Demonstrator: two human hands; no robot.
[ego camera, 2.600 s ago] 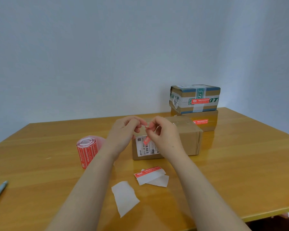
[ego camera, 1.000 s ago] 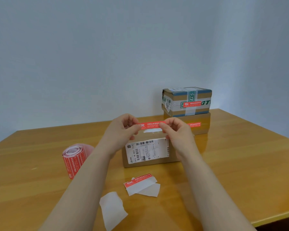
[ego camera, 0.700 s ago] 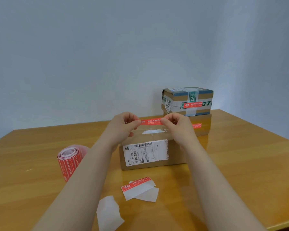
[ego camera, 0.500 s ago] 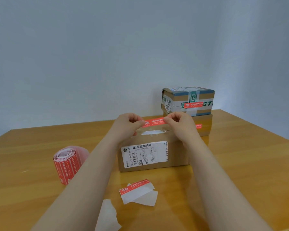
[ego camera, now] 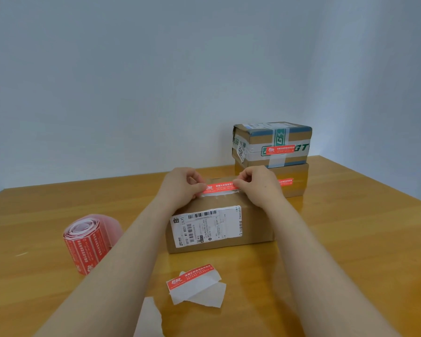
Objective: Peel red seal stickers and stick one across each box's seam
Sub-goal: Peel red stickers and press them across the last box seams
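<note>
A brown cardboard box [ego camera: 253,227] with a white shipping label on its front stands at the table's middle. A red seal sticker [ego camera: 219,186] is stretched level just over the box's top, above a strip of clear tape. My left hand [ego camera: 182,186] pinches the sticker's left end and my right hand [ego camera: 258,184] pinches its right end. Whether the sticker touches the box top I cannot tell. A roll of red stickers [ego camera: 86,242] lies to the left.
Two stacked boxes stand at the back right, the taped upper box [ego camera: 272,144] and the lower box [ego camera: 297,183], each with a red sticker on its front. A backing piece bearing one red sticker [ego camera: 192,280] and torn white backing paper [ego camera: 148,317] lie near the front edge.
The peeled sticker went from hanging between my fingertips to stretched flat between both hands. It has come down from above the box to just over its top.
</note>
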